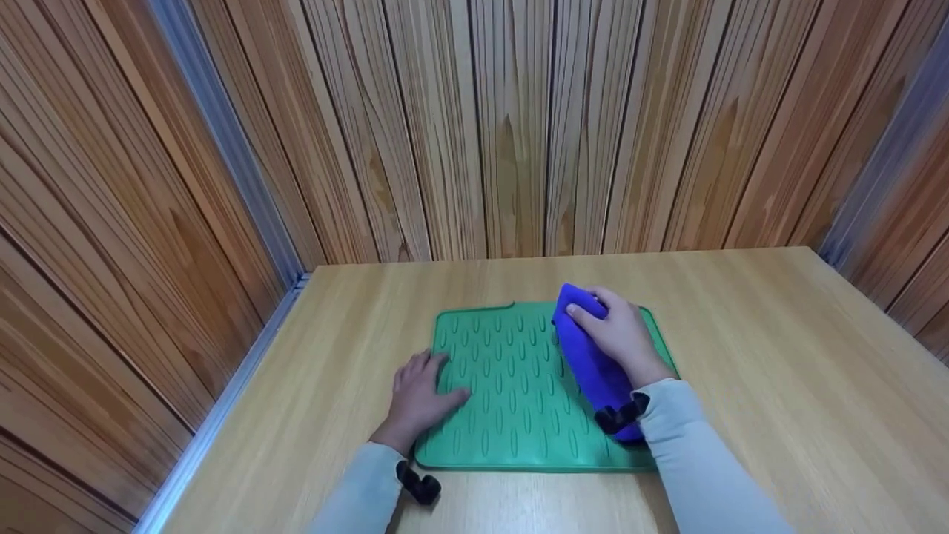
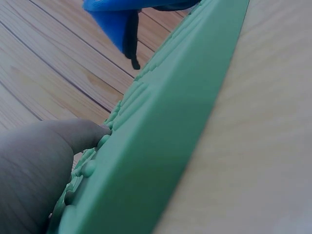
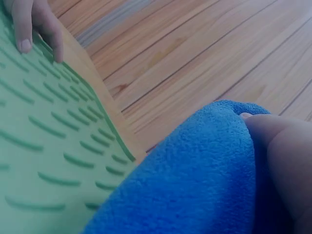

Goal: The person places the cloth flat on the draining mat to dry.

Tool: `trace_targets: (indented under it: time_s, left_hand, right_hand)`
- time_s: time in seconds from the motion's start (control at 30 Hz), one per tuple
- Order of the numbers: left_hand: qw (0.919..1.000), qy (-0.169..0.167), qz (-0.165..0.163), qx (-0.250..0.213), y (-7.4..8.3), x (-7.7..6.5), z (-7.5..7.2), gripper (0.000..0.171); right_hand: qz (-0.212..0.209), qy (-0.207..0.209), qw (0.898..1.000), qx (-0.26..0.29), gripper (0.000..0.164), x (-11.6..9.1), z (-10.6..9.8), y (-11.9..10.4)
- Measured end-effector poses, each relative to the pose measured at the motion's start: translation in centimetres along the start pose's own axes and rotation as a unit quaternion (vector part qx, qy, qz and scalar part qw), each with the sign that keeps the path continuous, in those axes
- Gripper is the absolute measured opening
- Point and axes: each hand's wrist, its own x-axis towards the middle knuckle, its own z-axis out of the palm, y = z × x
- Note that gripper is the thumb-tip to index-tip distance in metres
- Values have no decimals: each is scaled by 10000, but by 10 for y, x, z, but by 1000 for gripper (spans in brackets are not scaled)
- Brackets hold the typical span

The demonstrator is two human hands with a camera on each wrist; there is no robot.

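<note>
A green ridged mat lies on the wooden table. Across its left edge rests my left hand, fingers spread and thumb over the ridges; the thumb also shows against the mat in the left wrist view. My right hand grips a blue cloth over the mat's right part, the thumb pressed on its upper end. The plush cloth hangs down toward the wrist. In the right wrist view the cloth fills the lower middle, hiding part of the mat, with my right thumb at its top fold.
The light wooden table extends on both sides of the mat. Wood-plank walls stand behind and at the sides, with a metal rail along the left. Black straps sit on both wrists.
</note>
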Motion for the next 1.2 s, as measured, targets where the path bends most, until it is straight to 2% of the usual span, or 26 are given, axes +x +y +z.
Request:
trace_targets:
  time_s: [0.3, 0.5, 0.7, 0.93, 1.2]
  left_hand:
    - [9999, 1, 107, 77, -1, 2, 1, 76]
    - [10000, -35, 40, 36, -2, 1, 1, 78]
    - [10000, -88, -2, -38, -2, 0, -1, 79]
    - [10000, -25, 44, -13, 0, -1, -2, 79]
    - [10000, 6, 58, 16, 1, 1, -1, 79]
  right_hand:
    - [-46, -42, 9998, 182, 49, 3, 21, -20]
    - [-120, 70, 9989, 444, 43, 3, 33, -32]
    - [-337, 312, 9936, 1030, 37, 3, 38, -49]
    - [-398, 408, 9915, 1167, 38, 2, 40, -60]
    - [-930, 636, 9839, 1385, 32, -1, 44, -65]
